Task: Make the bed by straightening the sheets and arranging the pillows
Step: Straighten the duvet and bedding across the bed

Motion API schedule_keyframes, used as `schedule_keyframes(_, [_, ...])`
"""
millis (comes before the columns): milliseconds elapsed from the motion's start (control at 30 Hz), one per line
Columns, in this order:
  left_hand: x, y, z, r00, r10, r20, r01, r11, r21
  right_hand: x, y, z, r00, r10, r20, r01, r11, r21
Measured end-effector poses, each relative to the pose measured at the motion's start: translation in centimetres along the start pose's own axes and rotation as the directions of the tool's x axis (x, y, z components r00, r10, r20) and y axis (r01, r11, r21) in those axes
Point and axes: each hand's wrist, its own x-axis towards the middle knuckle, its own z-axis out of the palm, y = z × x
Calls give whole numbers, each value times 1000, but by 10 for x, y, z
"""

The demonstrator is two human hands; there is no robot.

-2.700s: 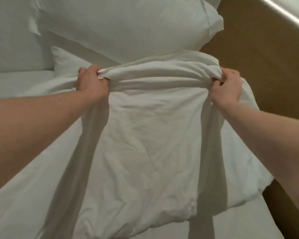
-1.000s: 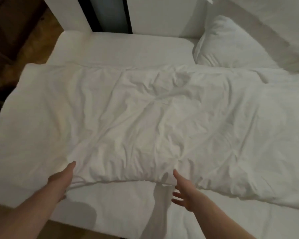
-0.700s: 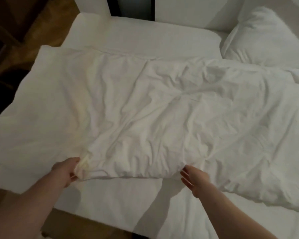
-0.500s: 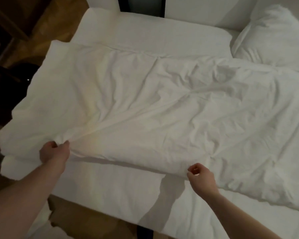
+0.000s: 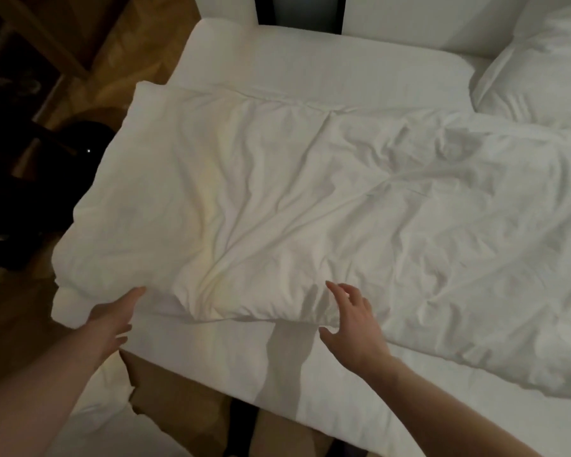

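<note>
Though spread flat, duvet (image 5: 310, 199) lies creased.

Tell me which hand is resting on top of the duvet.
The right hand: its spread fingers lie over the near edge of the duvet. The left hand reaches flat toward the lower left corner, only its fingertips at the cover's edge.

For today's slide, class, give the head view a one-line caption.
Both hands, left and right, reach open-fingered to the near edge of a rumpled duvet beside a pillow.

Dim wooden floor (image 5: 119, 61), white wall (image 5: 409, 14), perhaps dark furniture (image 5: 14, 179).
</note>
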Motion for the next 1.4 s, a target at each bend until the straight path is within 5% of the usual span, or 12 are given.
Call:
schedule_keyframes(100, [29, 23, -3, 998, 31, -55, -33, 998, -52, 27, -27, 25, 999, -47, 22, 47, 999, -7])
schedule_keyframes(300, [119, 40, -2, 997, -77, 12, 78, 966, -247, 71, -34, 96, 993, 109, 53, -104, 990, -91])
schedule_keyframes(500, [173, 26, -12, 992, -87, 95, 110, 956, -271, 85, -27, 133, 985, 147, -94, -159, 976, -148])
schedule_keyframes(600, [186, 31, -21, 988, -6, -152, -29, 972, -232, 88, -32, 121, 990, 64, -123, -75, 993, -95])
schedule_keyframes(667, [183, 50, -31, 911, 153, -383, -228, 961, -157, 71, -33, 108, 987, -59, -147, 46, 995, -93])
schedule_keyframes(767, [183, 73, -35, 789, 361, -497, -450, 890, -68, 35, -29, 99, 977, -167, -133, 153, 982, -106])
schedule_keyframes(833, [185, 76, -31, 847, 304, -435, -393, 911, -127, 30, -26, 106, 997, -74, 29, 78, 982, -173])
schedule_keyframes(933, [192, 47, -33, 996, 10, -84, -19, 993, -113, 46, -38, 120, 955, 147, 257, -87, 970, -229])
schedule_keyframes(1033, [199, 29, -61, 994, -87, 65, 92, 991, -94, 60, -67, 123, 974, 150, 168, -128, 983, -133])
schedule_keyframes(1167, [205, 35, -80, 997, -59, 56, 75, 941, -330, 78, -95, 121, 997, -38, -69, 33, 996, -79])
schedule_keyframes(1233, [206, 42, -76, 999, -48, 21, 53, 895, -443, 89, -102, 130, 998, -63, -2, 63, 990, -126])
schedule_keyframes(1400, [188, 56, -56, 948, -75, -309, -90, 868, -489, 109, -106, 156, 966, 67, 248, -14, 977, -211])
